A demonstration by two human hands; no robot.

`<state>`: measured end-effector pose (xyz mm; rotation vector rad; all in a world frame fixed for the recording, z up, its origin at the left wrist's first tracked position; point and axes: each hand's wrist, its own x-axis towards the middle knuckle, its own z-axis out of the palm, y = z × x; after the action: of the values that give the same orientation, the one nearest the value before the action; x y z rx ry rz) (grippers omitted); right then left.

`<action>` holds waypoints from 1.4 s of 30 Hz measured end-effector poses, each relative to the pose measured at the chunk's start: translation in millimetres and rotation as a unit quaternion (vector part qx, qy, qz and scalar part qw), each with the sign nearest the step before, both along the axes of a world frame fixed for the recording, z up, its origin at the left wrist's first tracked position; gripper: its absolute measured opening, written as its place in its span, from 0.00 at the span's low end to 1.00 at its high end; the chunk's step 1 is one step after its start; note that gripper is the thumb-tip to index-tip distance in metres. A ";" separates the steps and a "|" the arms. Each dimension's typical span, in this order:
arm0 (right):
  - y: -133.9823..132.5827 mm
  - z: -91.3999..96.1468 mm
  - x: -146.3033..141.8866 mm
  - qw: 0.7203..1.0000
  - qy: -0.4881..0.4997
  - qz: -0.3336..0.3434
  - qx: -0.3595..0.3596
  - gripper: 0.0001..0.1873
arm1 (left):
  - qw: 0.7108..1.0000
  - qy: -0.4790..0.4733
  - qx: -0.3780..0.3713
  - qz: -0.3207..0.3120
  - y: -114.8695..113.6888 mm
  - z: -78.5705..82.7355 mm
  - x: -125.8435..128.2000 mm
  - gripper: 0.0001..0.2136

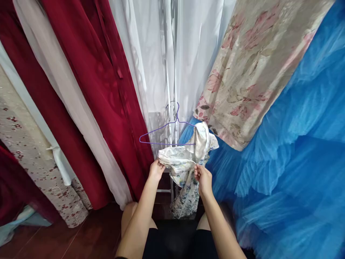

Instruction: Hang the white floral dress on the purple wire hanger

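Observation:
A pale floral dress [185, 163] hangs by one shoulder from the right side of a purple wire hanger [157, 130]. The hanger's left arm is bare, and its hook is up against a white metal stand [173, 136]. My left hand [157, 169] is closed on the dress's left upper edge, its fingertips partly behind the fabric. With its fingers pinched, my right hand [202, 178] grips the cloth near the middle of the dress, just below the hung shoulder. The dress's lower part, in a darker floral pattern, droops between my forearms.
Long red drapes [88, 90] and beige cloth hang on the left, white curtains [199, 46] behind the stand. On the right are a floral fabric [242, 82] and a full blue tulle skirt [302, 172] close to my right arm. Dark red tiles [94, 233] cover the floor.

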<state>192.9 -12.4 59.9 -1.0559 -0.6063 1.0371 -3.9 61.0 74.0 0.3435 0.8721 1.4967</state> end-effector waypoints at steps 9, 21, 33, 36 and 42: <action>-12.5 4.4 16.9 0.969 -0.231 -0.025 0.088 0.21 | 0.894 0.248 0.352 -0.126 -59.6 67.6 63.2 0.11; -29.8 68.5 39.0 0.837 -0.177 0.508 0.095 0.26 | 0.703 0.429 0.429 -0.372 -62.6 31.5 41.0 0.32; -16.8 123.4 71.8 0.744 -0.484 0.454 0.078 0.04 | 0.478 0.736 0.360 -0.317 -17.2 -10.8 -82.3 0.19; 11.3 112.0 72.7 0.779 -0.514 0.340 0.115 0.07 | 0.468 0.804 0.290 -0.227 0.1 11.2 -132.3 0.15; 62.5 94.5 52.4 0.789 -0.574 0.177 0.127 0.38 | 0.437 0.870 0.227 -0.038 30.3 91.7 -169.3 0.13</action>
<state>245.3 50.0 154.4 -1.2934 -1.9419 0.4715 -173.2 91.3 165.7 2.6005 1.8491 0.7136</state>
